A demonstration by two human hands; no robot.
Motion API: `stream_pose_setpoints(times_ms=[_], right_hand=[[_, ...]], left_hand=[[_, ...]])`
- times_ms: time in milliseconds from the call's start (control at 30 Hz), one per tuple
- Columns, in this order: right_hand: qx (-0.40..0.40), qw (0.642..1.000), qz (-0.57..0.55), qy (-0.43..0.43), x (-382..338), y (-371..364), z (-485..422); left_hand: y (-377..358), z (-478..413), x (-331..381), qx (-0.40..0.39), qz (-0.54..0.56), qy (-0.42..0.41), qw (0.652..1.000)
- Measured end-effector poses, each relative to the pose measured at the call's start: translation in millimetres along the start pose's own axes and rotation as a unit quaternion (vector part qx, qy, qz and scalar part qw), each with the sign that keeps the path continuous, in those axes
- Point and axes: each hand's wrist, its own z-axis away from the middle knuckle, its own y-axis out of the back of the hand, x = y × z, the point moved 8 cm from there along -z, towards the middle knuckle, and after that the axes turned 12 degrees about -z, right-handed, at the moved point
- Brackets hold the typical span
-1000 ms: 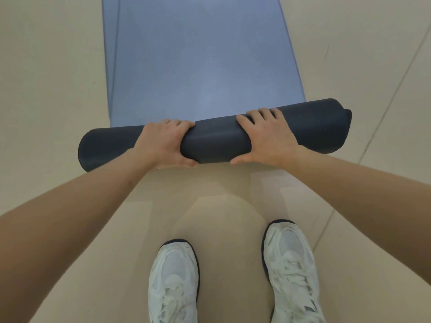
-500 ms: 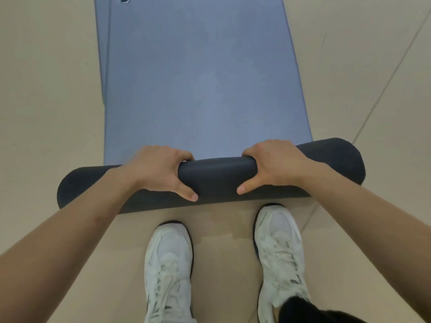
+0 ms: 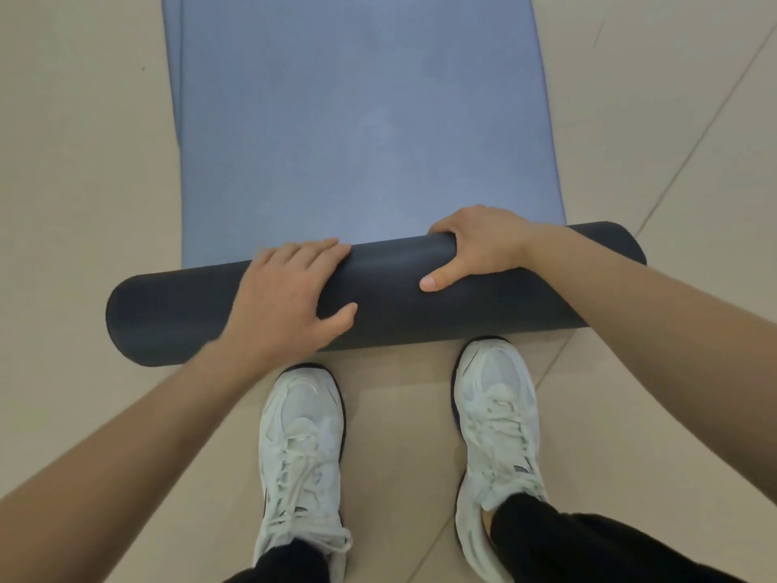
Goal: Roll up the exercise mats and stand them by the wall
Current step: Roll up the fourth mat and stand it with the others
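Head — left hand [image 3: 290,296] flat, right hand [image 3: 479,246] gripping matte cylindrical mat [image 3: 168,317].

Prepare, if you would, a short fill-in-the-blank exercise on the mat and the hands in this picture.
1. The unrolled part of the mat is ____ in colour.
2. The right hand curls its fingers over the roll, with its ____ on the near side.
3. The left hand lies on the roll nearer its ____ end.
4. Two ____ shoes stand close to the roll.
Missing words: blue; thumb; left; white.
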Motion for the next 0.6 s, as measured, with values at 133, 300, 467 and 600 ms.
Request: stream_pose_setpoints(times_ms=[133, 300, 467, 600], right_hand=[[-0.019, 1.0, -0.007, -0.01, 1, 3, -6], [0.009, 0.999, 0.027, -0.038, 1, 13, -6], [0.202, 0.971, 0.114, 0.053, -18, 12, 17], [0.379, 0.904, 0.142, 0.135, -29, -18, 52]], left_hand=[[-18, 27, 30, 0.033, -0.054, 0.025, 0.998], [-36, 13, 26, 0.01, -0.101, 0.022, 0.995], [-27, -27, 3, 0.013, -0.078, 0.025, 0.997], [-26, -56, -14, -0.035, -0.043, 0.032, 0.998]])
